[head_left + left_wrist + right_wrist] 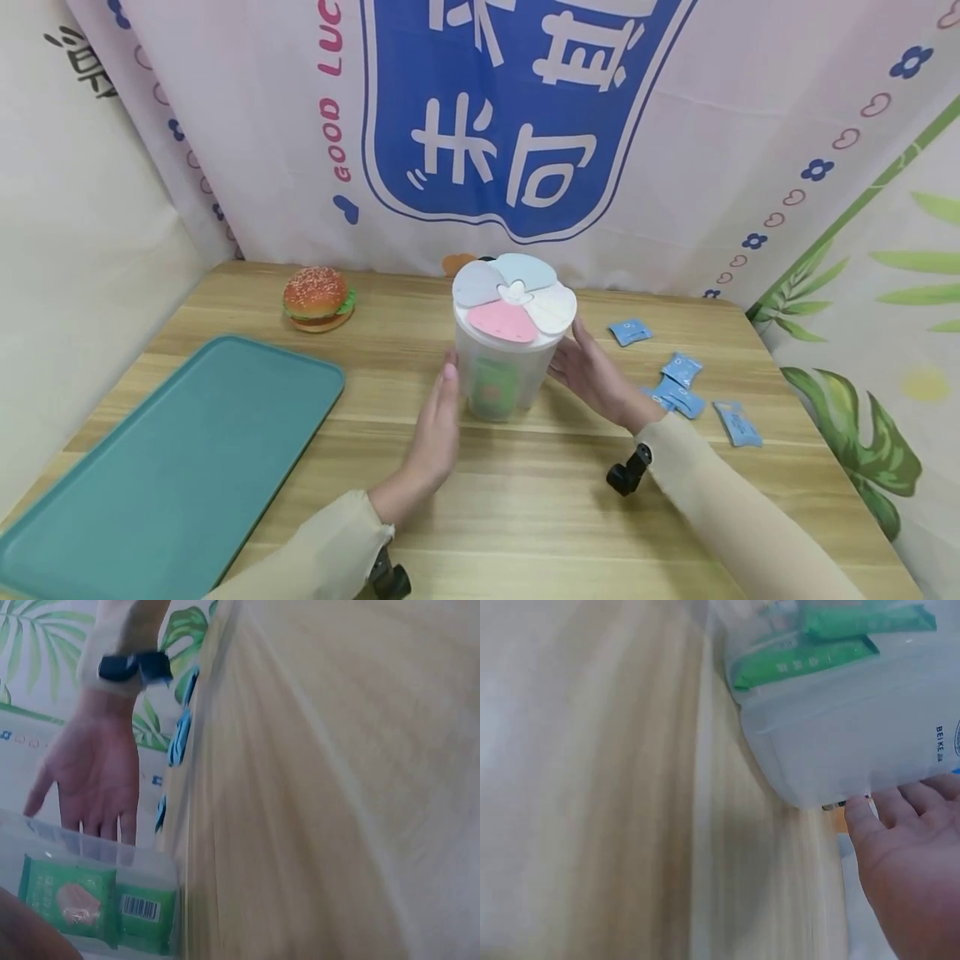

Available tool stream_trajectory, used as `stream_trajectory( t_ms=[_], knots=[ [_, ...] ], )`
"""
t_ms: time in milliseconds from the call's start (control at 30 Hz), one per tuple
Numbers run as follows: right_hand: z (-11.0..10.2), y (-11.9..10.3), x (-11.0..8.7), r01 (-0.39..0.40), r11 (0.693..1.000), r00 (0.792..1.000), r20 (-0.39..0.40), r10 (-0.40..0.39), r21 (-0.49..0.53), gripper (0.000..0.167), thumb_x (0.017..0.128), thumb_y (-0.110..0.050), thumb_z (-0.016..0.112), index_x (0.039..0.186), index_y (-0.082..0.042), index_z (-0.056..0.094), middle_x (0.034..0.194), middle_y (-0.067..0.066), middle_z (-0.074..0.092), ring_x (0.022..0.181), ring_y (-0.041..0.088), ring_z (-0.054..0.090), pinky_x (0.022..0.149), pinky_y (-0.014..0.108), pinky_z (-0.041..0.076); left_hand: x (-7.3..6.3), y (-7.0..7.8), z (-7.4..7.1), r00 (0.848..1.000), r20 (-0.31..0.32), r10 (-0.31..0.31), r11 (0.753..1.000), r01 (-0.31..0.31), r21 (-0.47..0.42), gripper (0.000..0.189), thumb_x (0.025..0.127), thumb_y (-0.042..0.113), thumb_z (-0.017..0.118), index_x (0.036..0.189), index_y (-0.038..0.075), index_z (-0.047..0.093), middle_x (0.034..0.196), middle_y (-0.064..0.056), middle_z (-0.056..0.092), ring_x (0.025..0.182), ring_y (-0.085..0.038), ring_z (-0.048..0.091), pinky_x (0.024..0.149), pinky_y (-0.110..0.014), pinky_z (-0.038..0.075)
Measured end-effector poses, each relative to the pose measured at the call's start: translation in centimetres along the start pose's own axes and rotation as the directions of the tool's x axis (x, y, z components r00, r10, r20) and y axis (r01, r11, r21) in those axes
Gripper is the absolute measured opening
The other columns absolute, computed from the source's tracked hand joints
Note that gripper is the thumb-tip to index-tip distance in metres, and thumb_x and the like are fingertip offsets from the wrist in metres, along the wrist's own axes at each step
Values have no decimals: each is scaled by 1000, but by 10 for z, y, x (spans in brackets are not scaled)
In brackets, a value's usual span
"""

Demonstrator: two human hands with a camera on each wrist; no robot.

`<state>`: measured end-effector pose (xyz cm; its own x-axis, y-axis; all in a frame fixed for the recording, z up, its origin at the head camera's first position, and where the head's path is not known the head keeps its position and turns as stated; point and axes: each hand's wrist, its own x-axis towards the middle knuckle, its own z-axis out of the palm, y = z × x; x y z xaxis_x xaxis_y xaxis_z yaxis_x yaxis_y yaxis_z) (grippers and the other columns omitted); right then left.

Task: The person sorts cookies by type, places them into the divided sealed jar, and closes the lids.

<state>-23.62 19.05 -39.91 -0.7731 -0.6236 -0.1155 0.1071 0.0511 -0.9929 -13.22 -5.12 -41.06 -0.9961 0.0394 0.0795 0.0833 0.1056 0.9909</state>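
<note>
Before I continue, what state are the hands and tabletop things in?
Container: upright
Lid: on, flaps apparently closed
Green packets: inside the container
Blue packets: loose, some overlapping
Tray: lying flat
Burger: whole, upright
Left hand: fingers straight, beside container
Right hand: fingers straight, beside container

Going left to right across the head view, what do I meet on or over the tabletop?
Teal tray, burger, left hand, lidded container, right hand, rightmost blue packet. The other blue packets are left out; some overlap the right arm's span.
</note>
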Motion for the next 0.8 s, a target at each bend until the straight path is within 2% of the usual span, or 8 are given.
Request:
stream_trajectory(
  t_ms=[133, 267, 333, 500, 633, 800],
  knots=[
    [5, 1, -9, 18, 999, 1000, 15, -18, -39, 89, 107, -64, 0, 166, 3, -4, 176, 25, -1, 164, 45, 4, 136, 56, 6, 14, -3, -5, 1000, 2, 16, 1000, -16, 14, 70, 115, 45, 7, 166, -2, 10, 177, -17, 8, 166, -32, 8, 137, -51, 8],
    [12, 1, -20, 30, 997, 1000, 6, -30, -76, 87, 108, -62, 2, 165, 3, -5, 176, 26, -4, 162, 50, 9, 134, 57, 10, 27, -6, -10, 998, 7, 55, 998, -56, 21, 68, 115, 42, 7, 165, -4, 13, 176, -19, 12, 165, -34, 11, 137, -51, 10],
    [17, 2, -25, 31, 996, 1000, -1, -31, -87, 88, 108, -64, 3, 165, 3, -7, 175, 25, -6, 161, 50, 10, 134, 57, 13, 34, -7, -12, 998, 1, 68, 997, -68, 22, 67, 116, 41, 7, 164, -5, 19, 174, -20, 19, 164, -36, 17, 136, -53, 15],
    [31, 3, -37, 43, 993, 999, -23, -45, -115, 88, 108, -64, 5, 166, 1, -8, 176, 23, -9, 161, 48, 13, 133, 54, 16, 49, -7, -16, 999, -11, 35, 998, -35, -48, 67, 116, 38, 8, 161, -8, 26, 170, -23, 27, 161, -39, 24, 135, -53, 20],
    [41, 3, -45, 62, 991, 997, -44, -67, -118, 84, 110, -60, 5, 166, 2, -8, 176, 23, -9, 161, 48, 14, 131, 51, 18, 62, -9, -17, 1000, 5, 2, 993, -2, -117, 68, 116, 38, 9, 160, -11, 25, 171, -25, 24, 162, -39, 21, 136, -52, 17],
    [55, 4, -54, 80, 989, 993, -71, -89, -120, 80, 112, -54, 5, 164, 5, -9, 174, 24, -12, 159, 50, 15, 129, 48, 20, 75, -11, -17, 999, 12, -49, 989, 50, -142, 71, 115, 47, 14, 161, -5, 31, 171, -22, 30, 161, -38, 26, 136, -52, 20]
  ],
)
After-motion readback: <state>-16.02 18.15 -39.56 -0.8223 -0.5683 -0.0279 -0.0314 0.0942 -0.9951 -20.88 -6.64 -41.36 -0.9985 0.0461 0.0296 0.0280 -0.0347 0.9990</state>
